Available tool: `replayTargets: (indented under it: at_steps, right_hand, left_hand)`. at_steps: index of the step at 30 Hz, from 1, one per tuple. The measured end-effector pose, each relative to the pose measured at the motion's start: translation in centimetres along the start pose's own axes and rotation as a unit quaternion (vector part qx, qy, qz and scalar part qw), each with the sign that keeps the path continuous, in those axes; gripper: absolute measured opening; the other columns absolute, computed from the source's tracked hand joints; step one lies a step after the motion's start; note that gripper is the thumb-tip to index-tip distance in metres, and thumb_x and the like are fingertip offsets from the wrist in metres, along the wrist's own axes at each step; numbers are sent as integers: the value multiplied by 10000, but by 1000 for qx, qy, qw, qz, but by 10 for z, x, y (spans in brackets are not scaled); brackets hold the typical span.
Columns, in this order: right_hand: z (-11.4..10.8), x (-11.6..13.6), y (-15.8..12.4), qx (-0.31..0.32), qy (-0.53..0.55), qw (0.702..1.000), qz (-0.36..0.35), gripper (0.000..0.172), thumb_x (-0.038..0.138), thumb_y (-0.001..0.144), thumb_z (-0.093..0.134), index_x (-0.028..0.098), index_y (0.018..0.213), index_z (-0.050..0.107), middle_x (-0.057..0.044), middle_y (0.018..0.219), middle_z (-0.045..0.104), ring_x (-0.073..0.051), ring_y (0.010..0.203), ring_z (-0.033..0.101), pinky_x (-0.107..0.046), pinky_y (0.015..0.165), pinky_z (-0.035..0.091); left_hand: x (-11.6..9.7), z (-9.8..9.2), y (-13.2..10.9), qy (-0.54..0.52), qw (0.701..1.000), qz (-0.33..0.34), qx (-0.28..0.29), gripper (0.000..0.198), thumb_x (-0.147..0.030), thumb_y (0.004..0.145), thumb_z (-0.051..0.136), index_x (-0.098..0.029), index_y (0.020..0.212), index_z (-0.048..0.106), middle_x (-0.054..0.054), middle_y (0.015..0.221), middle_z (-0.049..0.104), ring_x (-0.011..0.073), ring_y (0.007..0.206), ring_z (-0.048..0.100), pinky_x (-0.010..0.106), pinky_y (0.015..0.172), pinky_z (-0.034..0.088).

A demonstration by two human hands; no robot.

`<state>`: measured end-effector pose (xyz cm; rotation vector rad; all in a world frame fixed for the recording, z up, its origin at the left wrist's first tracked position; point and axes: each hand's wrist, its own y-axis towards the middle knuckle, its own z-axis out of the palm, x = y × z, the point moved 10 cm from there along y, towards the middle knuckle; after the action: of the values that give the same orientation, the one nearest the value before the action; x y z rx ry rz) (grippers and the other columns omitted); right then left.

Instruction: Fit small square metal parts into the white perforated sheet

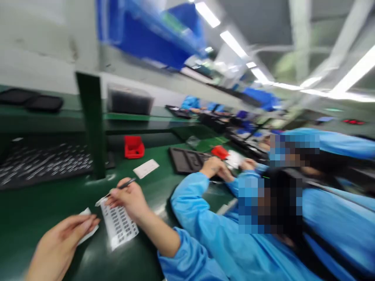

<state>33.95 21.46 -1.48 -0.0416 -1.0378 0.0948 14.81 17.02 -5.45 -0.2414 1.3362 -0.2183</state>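
My left hand, low on the left, is closed on a small white piece that looks like paper or card. In my right hand I grip a slim dark pen-like tool; blur hides its exact kind. Its lower end points toward the top of a white label sheet with rows of small black marks. That sheet lies on the green table, between my hands and under my right fingers. A white card lies flat beyond my right hand.
A red bin stands behind the card. At left, a black tray carries many small pieces behind a dark green post. Close on my right, a co-worker in a blue sleeve works by another black tray.
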Motion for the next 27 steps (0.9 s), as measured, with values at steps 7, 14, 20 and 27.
replayTargets:
  at_steps: [7, 14, 20, 27]
  right_hand:
    - [-9, -1, -23, 3, 19, 1000, 12, 543, 386, 810, 1032, 259, 1009, 543, 18, 796, 847, -168, 729, 869, -153, 631, 644]
    - [3, 30, -44, 8, -78, 990, -120, 384, 328, 904, 959, 244, 982, 593, -6, 834, 859, -182, 704, 866, -210, 658, 690]
    - [3, 33, -48, -12, -126, 979, -158, 341, 285, 915, 937, 240, 981, 605, 10, 837, 855, -175, 678, 858, -220, 650, 698]
    - [-4, 34, -52, -53, -150, 969, -187, 333, 218, 910, 922, 243, 987, 599, 17, 869, 861, -184, 701, 864, -231, 628, 690]
  left_hand:
    - [-14, 5, -5, -111, 994, 12, 1, 380, -407, 611, 1096, -153, 803, 889, 72, 883, 793, 119, 776, 740, 188, 760, 632]
    - [-9, 9, -10, -156, 988, -12, 4, 300, -313, 648, 1082, -170, 804, 868, 72, 873, 821, 155, 798, 789, 248, 785, 658]
    - [-10, 7, -8, -147, 989, -2, -11, 247, -242, 655, 1068, -168, 796, 880, 82, 916, 859, 125, 816, 776, 213, 810, 627]
    - [0, 12, -7, -143, 989, -37, 10, 287, -239, 690, 1043, -168, 916, 881, 105, 996, 879, 179, 869, 820, 313, 875, 653]
